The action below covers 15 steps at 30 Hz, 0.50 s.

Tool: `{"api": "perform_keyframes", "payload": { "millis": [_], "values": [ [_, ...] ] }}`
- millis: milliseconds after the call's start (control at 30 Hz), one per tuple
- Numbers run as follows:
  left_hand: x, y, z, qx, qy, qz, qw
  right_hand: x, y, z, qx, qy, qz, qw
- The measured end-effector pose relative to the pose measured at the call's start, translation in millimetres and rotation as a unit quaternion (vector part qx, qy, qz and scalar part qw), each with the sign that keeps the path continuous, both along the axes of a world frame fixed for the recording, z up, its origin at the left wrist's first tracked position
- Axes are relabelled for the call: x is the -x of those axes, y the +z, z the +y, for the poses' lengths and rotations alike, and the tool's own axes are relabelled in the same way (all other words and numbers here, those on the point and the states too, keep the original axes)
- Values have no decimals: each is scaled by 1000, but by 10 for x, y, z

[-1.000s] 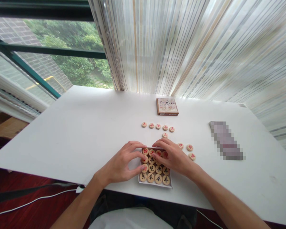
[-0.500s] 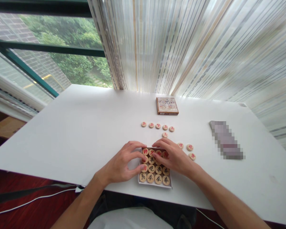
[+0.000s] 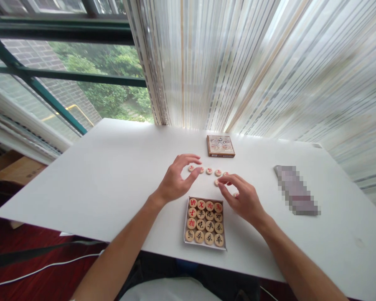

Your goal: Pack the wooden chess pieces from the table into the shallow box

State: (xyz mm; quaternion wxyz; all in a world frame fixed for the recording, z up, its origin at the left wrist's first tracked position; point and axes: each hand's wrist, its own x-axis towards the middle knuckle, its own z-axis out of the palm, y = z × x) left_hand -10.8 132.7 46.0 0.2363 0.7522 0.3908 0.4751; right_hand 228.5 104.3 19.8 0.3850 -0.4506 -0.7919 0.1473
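My right hand [image 3: 244, 200] has its thumb and index finger closed at a round wooden xiangqi piece [image 3: 216, 182] that lies just in front of the row. My left hand [image 3: 177, 177] hovers by the row's left end, thumb and fingers apart, holding nothing. Its thumb tip partly covers one red-marked piece [image 3: 201, 170]; the leftmost piece [image 3: 191, 168] shows between thumb and fingers. Between my forearms, near the table edge, sits an open shallow box [image 3: 185, 234] filled with red- and black-marked pieces in a square grid. Another piece [image 3: 235, 195] peeks out from behind my right hand.
At the back of the white table [image 3: 113, 175] lies a flat printed box [image 3: 221, 146]. A blurred-out, pixelated object [image 3: 297, 190] is on the right. A window stands to the left, and a striped curtain [image 3: 207, 62] hangs behind the table.
Both hands have left the open box and moved forward: the left to the row's left end, the right to the lone piece. The box's full grid is now uncovered. The view has shifted slightly.
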Motion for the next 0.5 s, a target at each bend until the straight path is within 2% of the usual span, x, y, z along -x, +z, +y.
{"api": "perform_keyframes", "payload": {
  "millis": [133, 233, 333, 500],
  "values": [
    [-301, 105, 613, 25, 26, -115, 993, -176, 75, 120, -46, -104, 30, 993],
    [-418, 119, 937, 63, -27, -155, 986, -332, 72, 228, -67, -172, 44, 982],
    [-369, 48, 1042, 77, -68, -98, 990, -470, 36, 324, -56, -203, 49, 976],
    [-25, -231, 936, 50, -46, 55, 996, -571, -16, 404, -29, -187, 26, 982]
  ]
}}
